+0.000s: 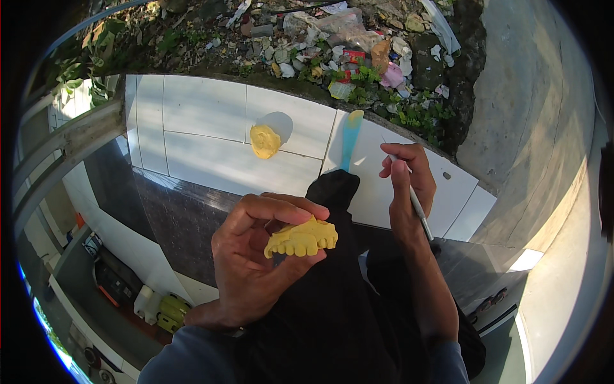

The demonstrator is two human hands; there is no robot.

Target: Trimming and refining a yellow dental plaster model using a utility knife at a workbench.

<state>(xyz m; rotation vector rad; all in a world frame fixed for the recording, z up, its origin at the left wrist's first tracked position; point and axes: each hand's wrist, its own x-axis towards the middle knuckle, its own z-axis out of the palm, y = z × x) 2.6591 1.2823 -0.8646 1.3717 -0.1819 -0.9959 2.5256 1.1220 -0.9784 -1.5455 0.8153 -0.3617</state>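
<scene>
My left hand [256,246] grips a yellow plaster dental cast [302,238], fingers on its upper side and thumb beneath. A row of moulded teeth runs along the cast's lower edge. My right hand [409,182], off to the right and apart from the cast, holds a slender pointed metal tool [419,208] like a pen. Its fine tip points up and away from me; its exact kind is unclear. Farther off, a blue spatula [349,141] with yellow smears on its end lies on the white tiles. A rounded yellow lump [265,141] sits left of it.
The white tiled ledge [204,150] spans the middle. Beyond its far edge lies soil with litter [345,51] and small plants. A concrete wall [543,128] rises at right. Black cloth [320,307] covers my lap. At lower left are a metal rail [64,150] and a green object [171,312].
</scene>
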